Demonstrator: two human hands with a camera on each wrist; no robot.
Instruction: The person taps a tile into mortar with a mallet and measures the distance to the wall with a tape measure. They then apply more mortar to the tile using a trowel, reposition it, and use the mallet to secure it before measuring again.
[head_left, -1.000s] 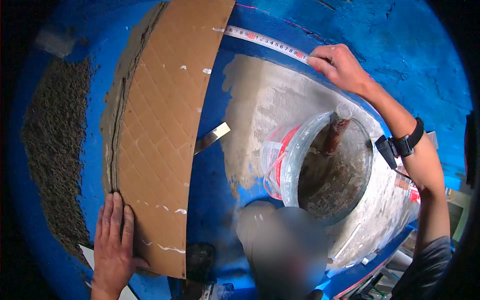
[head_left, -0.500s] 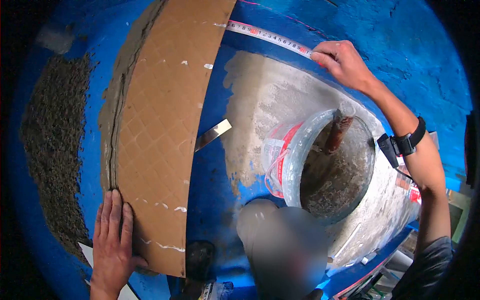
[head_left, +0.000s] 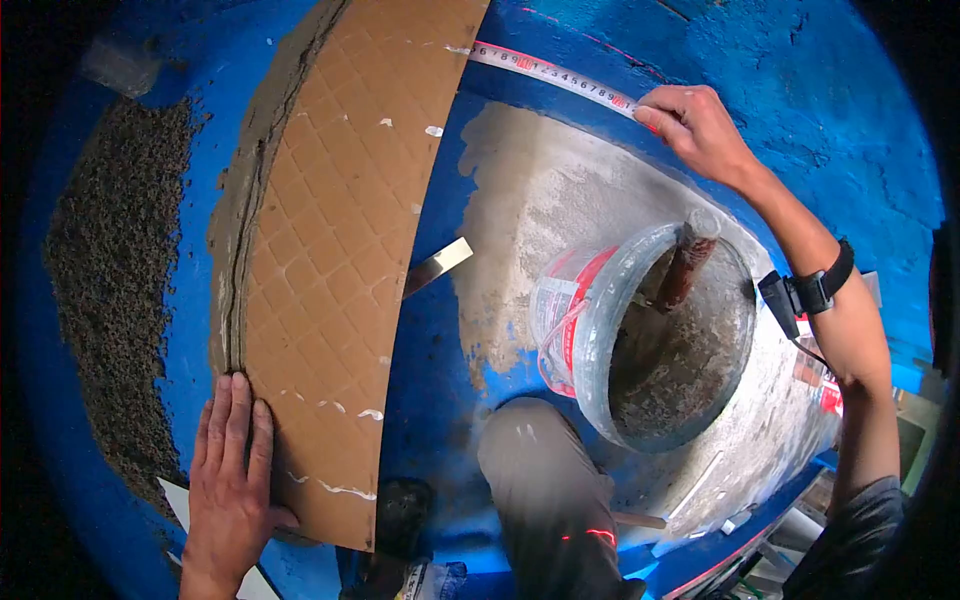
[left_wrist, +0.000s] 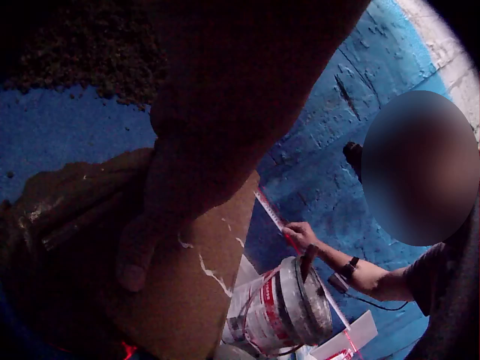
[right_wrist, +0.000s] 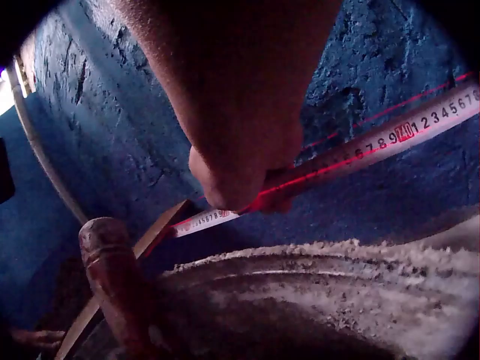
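Note:
A long brown tile (head_left: 340, 250) with a diagonal grid pattern and white daubs stands along a strip of wet grey mortar (head_left: 232, 200). My left hand (head_left: 232, 490) rests on the tile's near left edge, fingers straight and side by side. From the tile's far right edge a tape measure's blade (head_left: 555, 75) runs right, along the blue wall. My right hand (head_left: 695, 125) pinches that blade between thumb and curled fingers. In the right wrist view a red laser line falls across the blade (right_wrist: 431, 124), which continues past the hand on both sides.
A mortar-caked bucket (head_left: 590, 340) with a red-brown handle (head_left: 690, 260) leaning in it stands right of the tile. Dark crumbly mortar (head_left: 115, 300) is heaped at the left. A shiny metal strip (head_left: 440, 262) juts from under the tile. My knee (head_left: 540, 450) is close below the bucket.
The head view has shifted a little, so tile, bucket and tape appear slightly further right. Both hands keep their places on the tile and the tape blade.

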